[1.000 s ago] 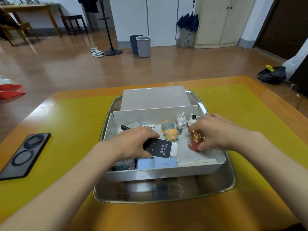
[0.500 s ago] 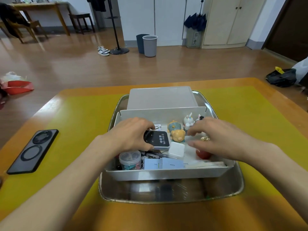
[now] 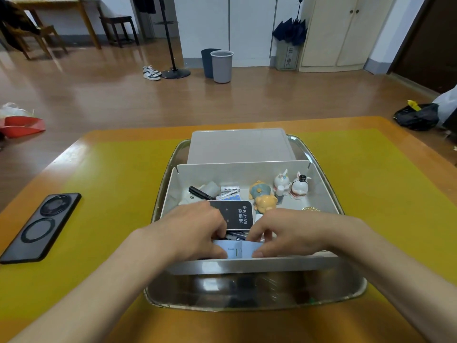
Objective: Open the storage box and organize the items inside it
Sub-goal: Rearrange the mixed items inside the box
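On the table (image 3: 99, 184), both hands pinch a blue packet (image 3: 236, 249).

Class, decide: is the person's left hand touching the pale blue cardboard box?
Touching. The head view shows left hand fingers pinching the pale blue cardboard box.

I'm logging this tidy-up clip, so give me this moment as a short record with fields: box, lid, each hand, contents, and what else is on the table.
box: white storage box, open, sitting in a metal tray
lid: lid lies behind the box, in the tray
left hand: left hand pinches the pale blue packet at the box's near wall
right hand: right hand pinches the same packet
contents: black Wi-Fi device, orange figurine, two rabbit figurines, batteries
table: black phone on the yellow mat, left of the tray
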